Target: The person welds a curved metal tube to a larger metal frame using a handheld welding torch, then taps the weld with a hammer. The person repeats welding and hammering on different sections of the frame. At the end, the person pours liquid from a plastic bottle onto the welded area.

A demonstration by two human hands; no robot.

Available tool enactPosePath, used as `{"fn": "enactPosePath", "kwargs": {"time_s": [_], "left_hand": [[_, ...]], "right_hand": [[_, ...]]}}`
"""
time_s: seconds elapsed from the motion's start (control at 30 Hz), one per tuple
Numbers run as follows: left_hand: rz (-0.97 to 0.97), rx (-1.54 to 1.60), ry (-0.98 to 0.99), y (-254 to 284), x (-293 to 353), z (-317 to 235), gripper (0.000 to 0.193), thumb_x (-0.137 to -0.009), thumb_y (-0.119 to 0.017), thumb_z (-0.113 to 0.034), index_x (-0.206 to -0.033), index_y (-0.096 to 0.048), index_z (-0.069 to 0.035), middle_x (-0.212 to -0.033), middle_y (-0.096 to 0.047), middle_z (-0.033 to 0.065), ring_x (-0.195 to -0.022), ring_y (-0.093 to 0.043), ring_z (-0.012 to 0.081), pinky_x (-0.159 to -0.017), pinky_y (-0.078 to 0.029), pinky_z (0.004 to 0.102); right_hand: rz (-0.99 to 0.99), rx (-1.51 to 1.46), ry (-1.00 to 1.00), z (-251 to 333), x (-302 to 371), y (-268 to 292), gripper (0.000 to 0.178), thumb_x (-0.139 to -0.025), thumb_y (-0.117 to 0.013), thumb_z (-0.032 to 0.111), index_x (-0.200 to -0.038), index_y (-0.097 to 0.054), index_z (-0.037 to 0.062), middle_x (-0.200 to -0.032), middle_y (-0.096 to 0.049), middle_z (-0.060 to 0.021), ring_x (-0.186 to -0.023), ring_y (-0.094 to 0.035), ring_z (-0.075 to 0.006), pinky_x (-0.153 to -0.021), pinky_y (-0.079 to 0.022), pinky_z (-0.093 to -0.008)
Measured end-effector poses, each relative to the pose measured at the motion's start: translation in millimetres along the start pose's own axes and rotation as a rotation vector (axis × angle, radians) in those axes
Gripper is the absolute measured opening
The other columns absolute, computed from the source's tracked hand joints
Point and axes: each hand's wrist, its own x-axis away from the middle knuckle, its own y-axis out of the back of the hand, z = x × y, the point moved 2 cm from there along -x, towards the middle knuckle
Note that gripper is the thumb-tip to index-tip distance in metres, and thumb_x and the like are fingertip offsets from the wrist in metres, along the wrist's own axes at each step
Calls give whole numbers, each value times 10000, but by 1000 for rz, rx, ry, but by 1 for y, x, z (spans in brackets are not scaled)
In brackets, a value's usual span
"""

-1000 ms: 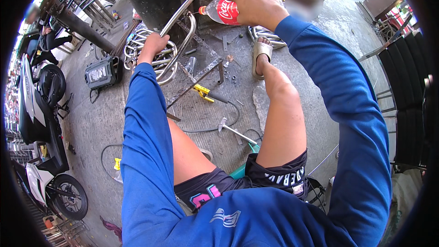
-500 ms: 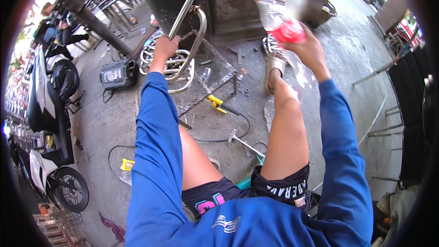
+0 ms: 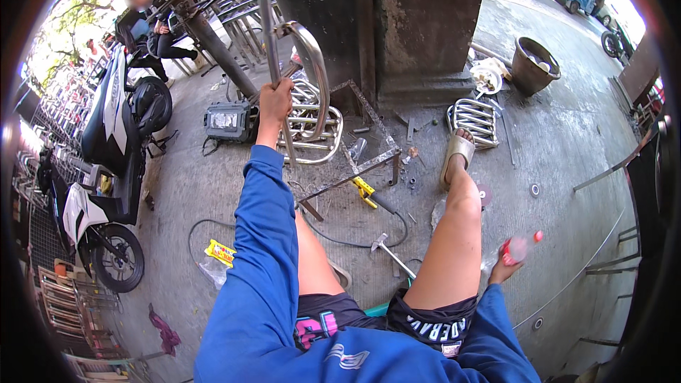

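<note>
My left hand (image 3: 275,103) is closed around a bent shiny metal tube (image 3: 317,64), which stands up from the floor with a curved loop at its top. Behind that hand lie metal tube frames (image 3: 319,143) with several bars. Low at the right, beside my right knee, my right hand (image 3: 502,270) grips a clear plastic bottle (image 3: 520,247) with a red label. A small red cap-like piece (image 3: 538,235) shows just past the bottle's end; whether it touches the bottle, I cannot tell.
Between my legs are a yellow welding clamp (image 3: 364,191) with its cable, a hammer (image 3: 384,245) and an angle-iron frame (image 3: 355,177). My sandalled foot is by a barred metal rack (image 3: 474,123). A bucket (image 3: 535,64), grey case (image 3: 227,122), parked scooter (image 3: 106,135) and seated person (image 3: 152,28) are farther off.
My right hand has brought the bottle down from high in front to low on the right. The left hand keeps its hold on the tube, which now stands more upright. The view has shifted.
</note>
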Motion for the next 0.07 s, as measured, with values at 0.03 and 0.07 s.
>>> {"fn": "enactPosePath", "kwargs": {"time_s": [0.03,0.07], "left_hand": [[7,56,9,-3,6,-6,298,-906,-601,-198,-644,-529,-76,-486,-412,-29,-339,-370,95,-333,-284,283],[16,110,18,-3,11,-12,301,-910,-598,-205,-649,-529,-71,-488,-418,-20,-336,-371,101,-331,-286,285]], "right_hand": [[93,-163,-41,-19,15,3,833,-767,-870,211,-1396,-384,-37,-1438,-474,-209,-1311,-498,-282,-1105,-385,-430],[106,-170,-128,-33,11,4,833,-767,-870,211,-1396,-384,-37,-1438,-474,-209,-1311,-498,-282,-1105,-385,-430]]}}
